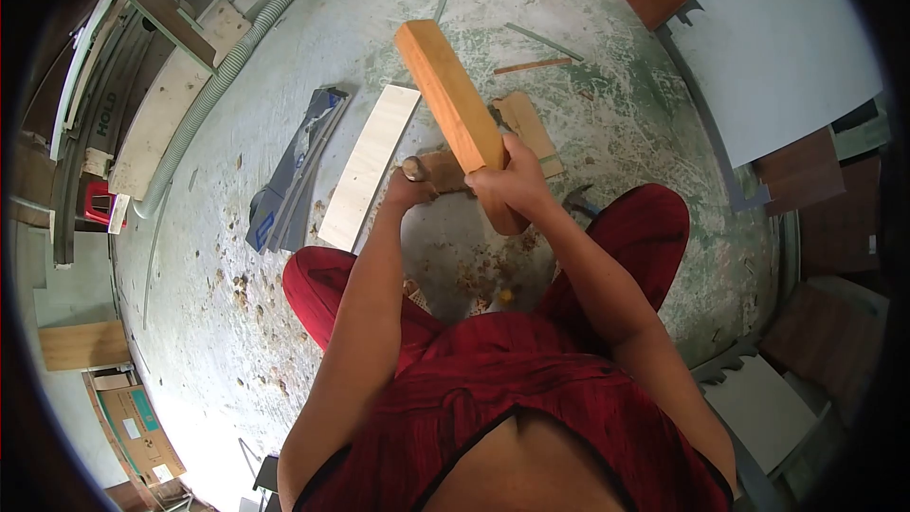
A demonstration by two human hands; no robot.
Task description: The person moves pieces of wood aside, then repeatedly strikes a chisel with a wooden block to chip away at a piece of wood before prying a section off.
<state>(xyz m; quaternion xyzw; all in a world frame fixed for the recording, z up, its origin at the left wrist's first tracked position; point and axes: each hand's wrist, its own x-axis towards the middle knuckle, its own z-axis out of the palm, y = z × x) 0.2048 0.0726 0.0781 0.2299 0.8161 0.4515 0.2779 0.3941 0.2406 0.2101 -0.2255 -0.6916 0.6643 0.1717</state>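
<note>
My right hand (513, 176) is wrapped round the lower part of a long orange-brown wooden block (445, 90), which is tilted with its far end raised. My left hand (409, 192) is closed on a brown wooden tool with a rounded handle end (413, 169); its body (444, 173) runs behind the block, so I cannot make out its exact kind. Beyond the block a light-brown board (531, 133) lies on the floor. Near my right knee the curved metal head of a claw hammer (578, 199) shows.
A pale plank (372, 166) and dark grey strips (296, 175) lie left of my hands. Wood scraps (533, 66) are scattered ahead. A ribbed hose (227, 66) runs along the left; large panels (787, 47) stand at the right. Debris (256, 294) dots the concrete floor.
</note>
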